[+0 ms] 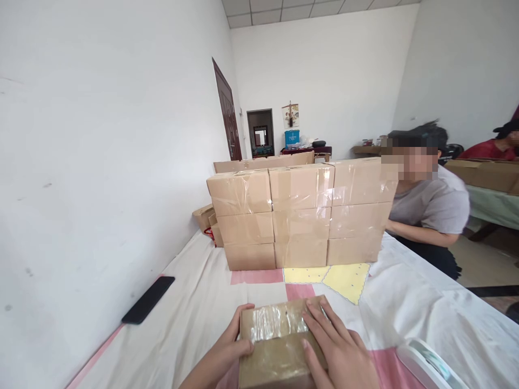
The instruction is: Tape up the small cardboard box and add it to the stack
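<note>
A small cardboard box (275, 351) with clear tape across its top lies on the cloth-covered table (194, 308) right in front of me. My left hand (227, 351) grips the box's left side, thumb on top. Lying flat on the box's right half, my right hand (338, 348) presses its fingers onto the tape. Behind stands a stacked wall of taped cardboard boxes (300, 216), three rows high.
A black phone (148, 299) lies at the table's left edge by the white wall. A white tape dispenser (427, 364) sits at the lower right. A seated person in grey (432, 208) is behind the stack at right; another in red (497, 146) is farther back.
</note>
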`<move>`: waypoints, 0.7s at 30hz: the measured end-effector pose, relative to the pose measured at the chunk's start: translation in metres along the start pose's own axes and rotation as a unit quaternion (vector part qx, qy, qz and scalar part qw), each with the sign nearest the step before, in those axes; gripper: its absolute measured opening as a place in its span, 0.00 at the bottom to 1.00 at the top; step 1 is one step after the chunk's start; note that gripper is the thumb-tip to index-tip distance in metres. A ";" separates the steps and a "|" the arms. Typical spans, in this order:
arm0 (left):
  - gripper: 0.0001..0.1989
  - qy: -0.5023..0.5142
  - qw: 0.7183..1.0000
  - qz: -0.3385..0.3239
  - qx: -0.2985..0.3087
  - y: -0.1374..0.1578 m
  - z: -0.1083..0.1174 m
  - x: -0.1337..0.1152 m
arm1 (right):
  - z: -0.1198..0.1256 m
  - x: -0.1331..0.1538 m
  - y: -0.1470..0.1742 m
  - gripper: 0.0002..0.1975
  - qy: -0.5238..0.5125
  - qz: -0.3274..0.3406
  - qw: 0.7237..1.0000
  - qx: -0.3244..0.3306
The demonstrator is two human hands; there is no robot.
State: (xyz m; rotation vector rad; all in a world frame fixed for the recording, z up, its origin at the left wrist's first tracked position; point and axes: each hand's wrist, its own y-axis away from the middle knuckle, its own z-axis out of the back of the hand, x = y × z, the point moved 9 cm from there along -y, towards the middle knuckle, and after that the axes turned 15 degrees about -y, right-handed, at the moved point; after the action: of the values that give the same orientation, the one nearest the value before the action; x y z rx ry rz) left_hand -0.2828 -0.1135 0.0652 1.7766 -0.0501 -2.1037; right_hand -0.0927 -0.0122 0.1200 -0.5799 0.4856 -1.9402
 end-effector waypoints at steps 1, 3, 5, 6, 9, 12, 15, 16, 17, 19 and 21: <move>0.40 0.002 1.000 0.003 -0.002 0.000 0.001 0.003 | 0.000 0.000 0.000 0.21 -0.001 0.001 1.000 -0.001; 0.42 0.002 1.000 0.001 -0.004 -0.001 0.002 0.006 | -0.001 0.000 0.000 0.21 -0.003 0.002 1.000 -0.003; 0.40 -0.011 1.000 -0.003 -0.011 -0.003 0.003 0.008 | -0.001 0.000 -0.001 0.21 -0.008 0.002 1.000 -0.005; 0.38 -0.024 0.999 -0.002 -0.021 -0.005 0.004 0.009 | 0.000 0.000 -0.001 0.21 -0.010 0.002 1.000 -0.006; 0.36 -0.076 0.995 0.013 -0.069 -0.011 0.010 0.017 | 0.000 0.000 -0.003 0.21 -0.014 -0.002 1.000 -0.006; 0.35 -0.109 0.988 0.026 -0.104 -0.015 0.015 0.022 | 0.000 0.000 -0.003 0.21 -0.013 -0.002 1.000 -0.007; 0.34 -0.095 0.992 0.016 -0.086 -0.014 0.015 0.020 | 0.002 0.000 -0.002 0.21 -0.019 -0.003 1.000 -0.011; 0.36 -0.082 0.994 0.010 -0.065 -0.012 0.013 0.018 | 0.003 0.000 -0.002 0.21 -0.023 -0.004 1.000 -0.013; 0.38 -0.070 0.997 0.005 -0.040 -0.010 0.010 0.016 | 0.003 0.001 -0.002 0.21 -0.027 -0.004 1.000 -0.014; 0.41 -0.051 0.999 0.004 0.000 -0.006 0.006 0.014 | 0.003 0.002 -0.003 0.20 -0.034 -0.003 0.999 -0.015; 0.42 -0.048 0.999 0.011 0.002 -0.006 0.006 0.016 | 0.002 0.002 -0.004 0.21 -0.046 -0.006 0.999 -0.011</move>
State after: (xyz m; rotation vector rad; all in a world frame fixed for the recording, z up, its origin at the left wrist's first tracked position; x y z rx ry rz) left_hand -0.2924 -0.1144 0.0497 1.6679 -0.0994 -2.1746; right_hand -0.0955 -0.0126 0.1240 -0.6849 0.4465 -1.9131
